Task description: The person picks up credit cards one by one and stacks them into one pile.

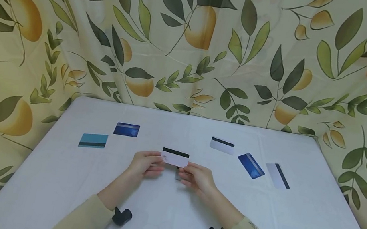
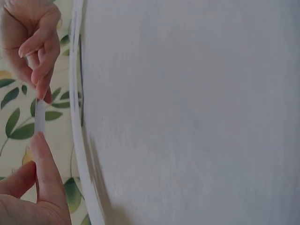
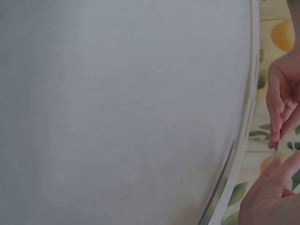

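Note:
A white card with a black magnetic stripe [image 1: 174, 157] is held up over the table between both hands. My left hand [image 1: 146, 163] pinches its left end between thumb and fingers. At the opposite end, my right hand [image 1: 199, 178] pinches it the same way. In the left wrist view the card [image 2: 40, 117] shows nearly edge-on, spanning the fingertips of the two hands. Below the held card a small dark grey flat object [image 1: 178, 173] lies on the table, mostly hidden behind the right fingers.
On the white-covered table [image 1: 166, 217], a teal card [image 1: 93, 141] and a dark blue card [image 1: 126, 129] lie to the left. Rightward lie a white striped card [image 1: 222, 145], a blue card [image 1: 251, 166] and another pale card [image 1: 278, 175]. Behind hangs a fruit-patterned curtain [image 1: 209, 90].

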`<state>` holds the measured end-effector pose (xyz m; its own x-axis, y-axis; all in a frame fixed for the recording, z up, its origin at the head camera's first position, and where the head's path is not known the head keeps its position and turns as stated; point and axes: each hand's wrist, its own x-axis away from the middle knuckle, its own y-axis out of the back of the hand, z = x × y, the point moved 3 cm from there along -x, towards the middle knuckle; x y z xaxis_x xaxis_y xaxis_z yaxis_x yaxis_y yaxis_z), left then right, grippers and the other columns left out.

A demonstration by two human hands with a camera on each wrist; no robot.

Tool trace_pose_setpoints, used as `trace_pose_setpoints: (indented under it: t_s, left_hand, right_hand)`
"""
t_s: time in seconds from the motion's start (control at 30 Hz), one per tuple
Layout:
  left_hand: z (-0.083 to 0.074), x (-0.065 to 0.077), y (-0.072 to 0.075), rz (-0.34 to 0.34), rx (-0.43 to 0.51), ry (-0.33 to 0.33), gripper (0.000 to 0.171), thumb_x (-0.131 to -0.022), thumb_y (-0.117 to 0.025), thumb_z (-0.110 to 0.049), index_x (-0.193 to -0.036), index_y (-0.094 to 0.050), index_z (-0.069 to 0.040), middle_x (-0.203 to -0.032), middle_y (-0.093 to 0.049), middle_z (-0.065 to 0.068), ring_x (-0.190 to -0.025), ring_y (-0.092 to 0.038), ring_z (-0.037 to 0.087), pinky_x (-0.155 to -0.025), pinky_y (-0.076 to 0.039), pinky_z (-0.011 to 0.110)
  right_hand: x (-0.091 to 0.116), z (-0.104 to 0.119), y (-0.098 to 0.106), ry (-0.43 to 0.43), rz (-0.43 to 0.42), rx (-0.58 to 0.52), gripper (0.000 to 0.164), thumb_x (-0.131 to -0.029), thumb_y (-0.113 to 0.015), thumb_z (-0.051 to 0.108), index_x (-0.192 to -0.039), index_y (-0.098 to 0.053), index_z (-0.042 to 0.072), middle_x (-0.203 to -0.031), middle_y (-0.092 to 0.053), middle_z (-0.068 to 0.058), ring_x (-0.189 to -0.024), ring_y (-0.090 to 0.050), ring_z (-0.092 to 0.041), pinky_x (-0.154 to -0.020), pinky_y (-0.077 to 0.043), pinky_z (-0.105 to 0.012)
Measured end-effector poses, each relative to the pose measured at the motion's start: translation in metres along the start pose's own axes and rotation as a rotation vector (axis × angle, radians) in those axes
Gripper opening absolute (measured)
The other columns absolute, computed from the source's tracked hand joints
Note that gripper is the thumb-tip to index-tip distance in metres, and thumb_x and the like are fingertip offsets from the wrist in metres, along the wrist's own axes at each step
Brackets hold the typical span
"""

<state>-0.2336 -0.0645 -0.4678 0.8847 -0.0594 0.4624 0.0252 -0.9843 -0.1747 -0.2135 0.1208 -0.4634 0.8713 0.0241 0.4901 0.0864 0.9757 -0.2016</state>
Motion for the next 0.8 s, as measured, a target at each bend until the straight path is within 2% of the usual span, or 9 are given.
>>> trace_pose_setpoints:
  t_s: [0.23,0.37,0.6,0.8]
  left_hand:
    - [0.011,0.007,-0.02,0.037,0.013,-0.018,0.034,-0.084,-0.062,-0.005,-0.117,-0.056,0.004,-0.093,-0.068,0.017,-0.069,-0.068,0.021,-0.063,-0.057,0.03]
    - [0.013,0.011,-0.03,0.036,0.019,-0.016,0.034,-0.083,-0.064,-0.005,-0.115,-0.056,0.004,-0.092,-0.068,0.019,-0.07,-0.069,0.023,-0.065,-0.057,0.033]
    - [0.024,0.004,-0.044,0.013,0.015,0.0,0.035,-0.082,-0.065,-0.006,-0.115,-0.056,0.003,-0.09,-0.069,0.017,-0.069,-0.068,0.021,-0.06,-0.057,0.032]
    - [0.027,0.006,-0.052,0.028,0.005,0.006,0.034,-0.083,-0.063,-0.004,-0.115,-0.056,0.004,-0.089,-0.068,0.018,-0.065,-0.068,0.02,-0.057,-0.057,0.03]
  right_hand:
    - [0.008,0.0,0.021,-0.012,-0.015,0.034,0.042,-0.088,-0.053,0.001,-0.128,-0.042,-0.01,-0.084,-0.069,-0.007,-0.068,-0.065,-0.01,-0.059,-0.056,-0.025]
    - [0.009,0.001,0.031,-0.017,-0.024,0.044,0.043,-0.089,-0.053,0.001,-0.128,-0.041,-0.01,-0.083,-0.069,-0.006,-0.068,-0.066,-0.01,-0.059,-0.057,-0.025]
    - [0.011,0.0,0.045,-0.036,-0.04,0.065,0.044,-0.089,-0.053,0.003,-0.129,-0.04,-0.009,-0.082,-0.069,-0.005,-0.067,-0.066,-0.01,-0.058,-0.056,-0.024]
    - [0.012,-0.001,0.053,-0.055,-0.046,0.085,0.042,-0.089,-0.052,0.003,-0.128,-0.041,-0.009,-0.08,-0.069,-0.004,-0.065,-0.066,-0.009,-0.058,-0.056,-0.023]
